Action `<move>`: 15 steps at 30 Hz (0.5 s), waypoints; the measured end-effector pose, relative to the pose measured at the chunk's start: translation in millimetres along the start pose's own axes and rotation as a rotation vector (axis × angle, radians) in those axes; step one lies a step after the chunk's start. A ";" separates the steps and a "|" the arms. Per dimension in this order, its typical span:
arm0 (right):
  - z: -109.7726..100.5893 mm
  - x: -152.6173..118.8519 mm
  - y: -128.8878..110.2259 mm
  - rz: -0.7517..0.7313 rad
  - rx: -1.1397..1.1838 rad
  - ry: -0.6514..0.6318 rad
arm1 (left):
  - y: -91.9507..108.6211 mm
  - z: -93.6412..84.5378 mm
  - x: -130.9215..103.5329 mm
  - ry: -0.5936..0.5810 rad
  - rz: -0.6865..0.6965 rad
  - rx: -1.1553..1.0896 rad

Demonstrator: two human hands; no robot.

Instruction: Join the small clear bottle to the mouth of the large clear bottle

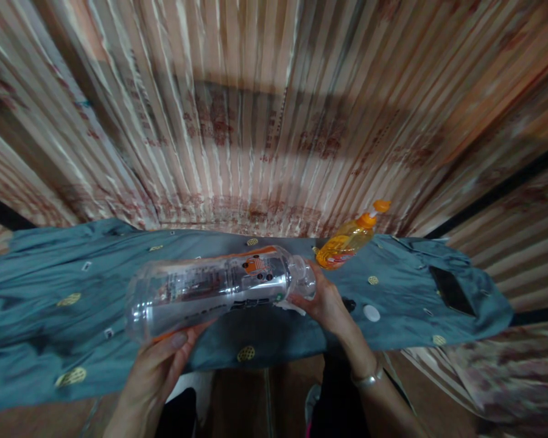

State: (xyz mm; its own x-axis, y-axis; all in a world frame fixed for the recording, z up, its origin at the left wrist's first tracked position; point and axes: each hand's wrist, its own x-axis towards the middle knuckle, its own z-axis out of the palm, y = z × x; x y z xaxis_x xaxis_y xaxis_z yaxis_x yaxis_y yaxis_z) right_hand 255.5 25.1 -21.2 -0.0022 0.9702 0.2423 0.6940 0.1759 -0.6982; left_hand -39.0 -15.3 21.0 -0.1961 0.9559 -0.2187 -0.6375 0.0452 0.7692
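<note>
My left hand and right hand grip a clear plastic bottle, neck pointing right.
Its long axis runs along the teal cloth, before a pleated, patterned curtain.

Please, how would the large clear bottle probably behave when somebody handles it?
The clear bottle seems light for its size, as no liquid shows inside. Laid on the cloth, its rounded body may roll. Its glossy surface could be slippery.

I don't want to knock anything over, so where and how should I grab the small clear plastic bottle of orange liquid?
Probably grip the orange-liquid bottle around its broad body, below the narrower orange top. Come from the right: the large clear plastic bottle and right hand crowd its near left.
</note>
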 end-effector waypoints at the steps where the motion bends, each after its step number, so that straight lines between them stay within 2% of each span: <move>1: -0.2 0.1 -0.4 0.002 0.002 -0.001 | 1.0 2.5 -1.8 -0.002 -0.003 -0.002; 6: -0.2 0.5 -1.4 0.014 0.003 0.001 | 3.4 8.1 -4.8 -0.022 0.005 -0.015; 15: 2.5 0.8 2.0 0.016 -0.015 0.013 | -1.1 -2.2 5.3 -0.019 0.030 -0.008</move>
State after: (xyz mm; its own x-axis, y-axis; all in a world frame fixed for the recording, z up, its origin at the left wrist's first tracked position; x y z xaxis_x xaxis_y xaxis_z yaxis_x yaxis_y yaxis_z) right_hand 255.1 26.7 -24.0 0.0183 0.9706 0.2400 0.7045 0.1578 -0.6919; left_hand -40.9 -11.0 17.6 -0.2008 0.9622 -0.1842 -0.6372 0.0145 0.7706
